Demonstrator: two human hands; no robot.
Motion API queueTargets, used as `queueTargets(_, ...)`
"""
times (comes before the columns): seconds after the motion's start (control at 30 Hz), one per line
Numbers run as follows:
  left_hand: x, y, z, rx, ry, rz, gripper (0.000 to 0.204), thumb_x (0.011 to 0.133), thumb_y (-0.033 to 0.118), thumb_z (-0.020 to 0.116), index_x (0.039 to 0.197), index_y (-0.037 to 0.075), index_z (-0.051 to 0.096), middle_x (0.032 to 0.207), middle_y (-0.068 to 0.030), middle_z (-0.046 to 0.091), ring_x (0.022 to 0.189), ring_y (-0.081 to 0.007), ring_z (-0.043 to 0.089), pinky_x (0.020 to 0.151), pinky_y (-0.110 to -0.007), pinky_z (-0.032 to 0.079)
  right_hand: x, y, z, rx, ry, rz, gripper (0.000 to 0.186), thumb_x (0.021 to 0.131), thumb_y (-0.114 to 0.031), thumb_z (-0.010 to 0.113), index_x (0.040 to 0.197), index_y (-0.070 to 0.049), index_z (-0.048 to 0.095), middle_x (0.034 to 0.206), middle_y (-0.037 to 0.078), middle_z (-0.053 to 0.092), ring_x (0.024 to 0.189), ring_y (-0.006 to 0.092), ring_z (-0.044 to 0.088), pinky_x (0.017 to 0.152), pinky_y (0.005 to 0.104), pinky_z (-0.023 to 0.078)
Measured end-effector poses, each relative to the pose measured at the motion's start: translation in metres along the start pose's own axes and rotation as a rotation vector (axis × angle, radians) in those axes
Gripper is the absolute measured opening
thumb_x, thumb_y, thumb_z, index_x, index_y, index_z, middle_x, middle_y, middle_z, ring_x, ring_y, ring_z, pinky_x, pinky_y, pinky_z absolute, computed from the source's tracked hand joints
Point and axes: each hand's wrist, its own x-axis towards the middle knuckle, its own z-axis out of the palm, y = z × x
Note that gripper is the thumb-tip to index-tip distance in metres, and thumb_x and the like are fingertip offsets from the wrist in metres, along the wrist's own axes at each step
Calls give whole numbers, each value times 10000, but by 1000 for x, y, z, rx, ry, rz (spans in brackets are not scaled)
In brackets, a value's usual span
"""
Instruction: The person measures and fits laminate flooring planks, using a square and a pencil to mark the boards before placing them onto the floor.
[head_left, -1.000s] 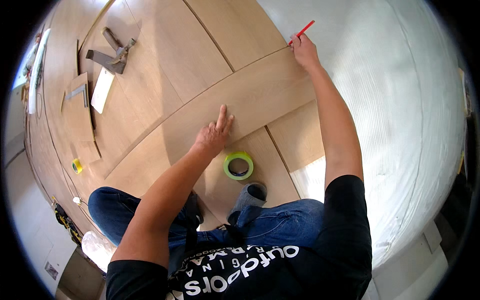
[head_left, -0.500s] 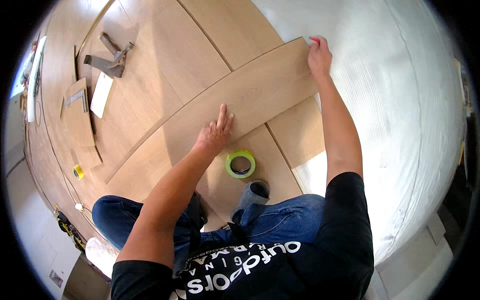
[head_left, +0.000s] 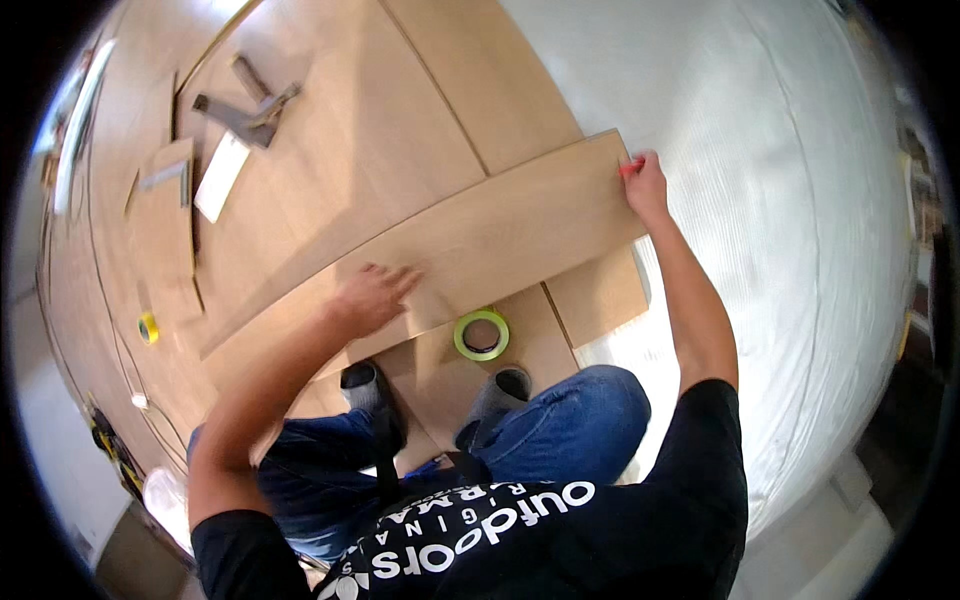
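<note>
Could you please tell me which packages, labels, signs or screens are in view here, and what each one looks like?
No packages, signs or screens show.
White rectangular sheet: flat on the wooden floor, upper left, beside a metal tool; whether it is a label cannot be told.
Black shirt: bottom middle, white printed lettering across the chest.

Open floor on the right, clutter on the left

The white underlay (head_left: pixel 780 230) beyond the loose plank (head_left: pixel 480 245) lies free; the green tape roll (head_left: pixel 481 335) blocks the near side, and the metal tool (head_left: pixel 245 110) and plank offcut (head_left: pixel 165 225) crowd the far left.
</note>
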Motion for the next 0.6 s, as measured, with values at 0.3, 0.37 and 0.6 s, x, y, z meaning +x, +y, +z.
queueTargets(0.3,-290,-99,-31,-172,350,-769,528,976,257,624,1444,50,493,1373,-177,583,1210,-354,589,1044,-454,453,-62,-157,39,182,-334,-500,246,982,-216,625,987,-2,504,846,194,598,811,358,610,788,465,485)
queueTargets(0.37,-344,-62,-7,-412,538,-993,523,978,261,629,1442,54,505,1359,-193,595,1184,-362,605,1026,-453,474,-99,-184,77,261,-467,-502,226,977,-201,622,990,-2,515,884,204,604,841,365,616,810,457,482)
queueTargets(0.6,-417,64,139,-1306,874,-1282,480,991,274,639,1403,37,565,1295,-201,658,1181,-274,638,996,-404,507,-178,-296,154,297,-795,-562,297,968,-288,668,1026,-30,533,920,160,632,867,281,627,784,420,501)
